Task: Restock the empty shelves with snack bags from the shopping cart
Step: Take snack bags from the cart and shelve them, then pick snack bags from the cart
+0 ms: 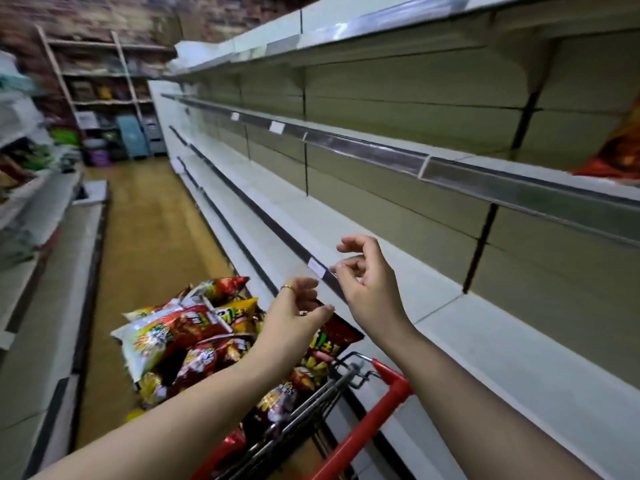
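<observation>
While in cart, bags under fingers

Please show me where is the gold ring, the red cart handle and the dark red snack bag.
gold ring (287, 288), head view, on the band across the finger.
red cart handle (397, 381), head view, on its bent corner.
dark red snack bag (337, 341), head view, on its printed front.

The left hand, wearing a gold ring, is pinching the top edge of a dark red snack bag that is hanging just below its fingers over the shopping cart. More snack bags are lying heaped to that hand's left. The right hand is hovering just beside it, fingers loosely curled and holding nothing, in front of a white shelf.
</observation>
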Tool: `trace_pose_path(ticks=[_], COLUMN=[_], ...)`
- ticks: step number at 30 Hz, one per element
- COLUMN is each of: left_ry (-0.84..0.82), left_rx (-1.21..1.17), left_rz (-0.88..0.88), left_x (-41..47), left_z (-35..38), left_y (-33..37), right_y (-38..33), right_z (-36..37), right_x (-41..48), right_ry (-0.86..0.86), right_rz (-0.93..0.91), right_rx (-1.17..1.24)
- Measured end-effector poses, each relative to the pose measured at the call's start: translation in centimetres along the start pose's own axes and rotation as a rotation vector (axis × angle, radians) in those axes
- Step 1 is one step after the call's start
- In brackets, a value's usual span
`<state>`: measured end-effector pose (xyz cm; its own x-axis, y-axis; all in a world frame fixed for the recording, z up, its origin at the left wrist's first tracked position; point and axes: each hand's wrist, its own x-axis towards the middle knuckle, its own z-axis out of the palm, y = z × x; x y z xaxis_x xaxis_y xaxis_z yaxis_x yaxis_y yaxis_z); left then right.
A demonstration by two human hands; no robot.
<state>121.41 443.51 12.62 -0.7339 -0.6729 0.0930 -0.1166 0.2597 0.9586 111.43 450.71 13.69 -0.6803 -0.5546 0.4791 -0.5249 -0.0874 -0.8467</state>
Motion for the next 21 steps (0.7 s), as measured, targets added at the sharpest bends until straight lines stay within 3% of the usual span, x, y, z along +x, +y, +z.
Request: trace_pose_path(ticks=[11, 16, 21], left_ry=[0.092, 0.209, 0.252], left_rx=[0.044, 0.109, 0.234], left_rz=[-0.072, -0.164, -0.326], left_x=[-3.2, -8.1, -13.5], left_z=[-1.3, -0.1, 1.8], left_y=[-2.3, -4.5, -8.2], right_y=[2.8, 6.7, 11.6], right_z=[2.3, 1.5, -0.4], right_x=[-2.1, -6.8, -11.4], right_ry=[-0.159, -0.375, -0.646], right_rz=[0.042, 0.104, 0.171], right_rx=[0.007, -0.11, -0.42])
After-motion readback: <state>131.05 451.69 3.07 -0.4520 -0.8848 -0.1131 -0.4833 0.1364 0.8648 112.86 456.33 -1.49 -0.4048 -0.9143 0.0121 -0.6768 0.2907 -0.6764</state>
